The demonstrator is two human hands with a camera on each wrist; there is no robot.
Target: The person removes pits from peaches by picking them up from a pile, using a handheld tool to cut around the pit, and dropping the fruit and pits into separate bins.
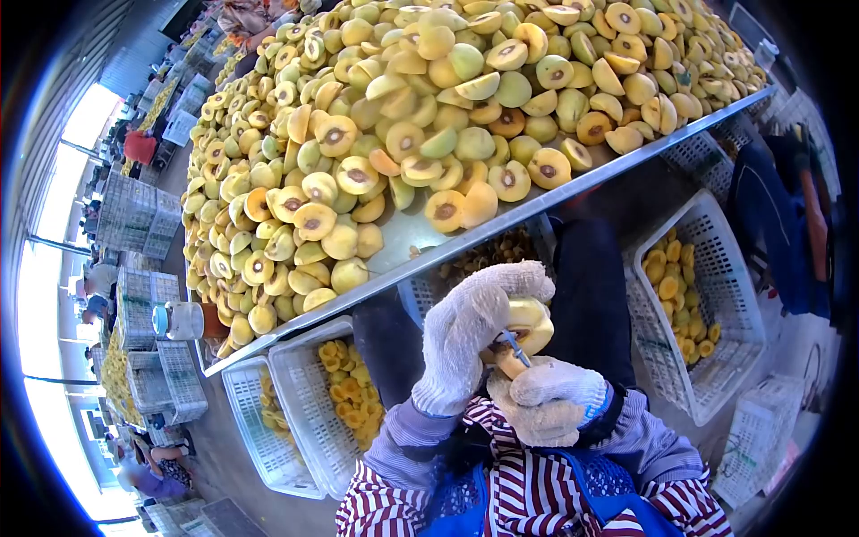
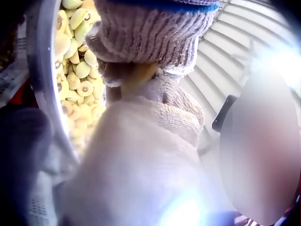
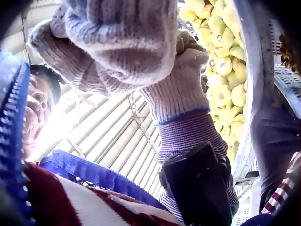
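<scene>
Both hands wear knitted white work gloves and meet over the lap in the head view. My left hand [image 1: 461, 336] holds a yellow halved peach [image 1: 531, 324], its fingers curled over the top. Just below, my right hand [image 1: 550, 401] grips a small metal pitting tool [image 1: 514, 345], whose end is against the fruit. The gloves hide much of the tool. In the left wrist view a strip of the peach [image 2: 139, 77] shows between the gloves. The right glove [image 3: 122, 44] fills the top of the right wrist view, and it hides the fruit there.
A metal-edged table [image 1: 394, 265] heaped with halved peaches [image 1: 356, 175] stands ahead. White crates [image 1: 309, 419] with yellow halves stand at the left, another crate [image 1: 707, 313] at the right. A jar [image 1: 183, 320] sits by the table's left edge. Other people and stacked crates are farther left.
</scene>
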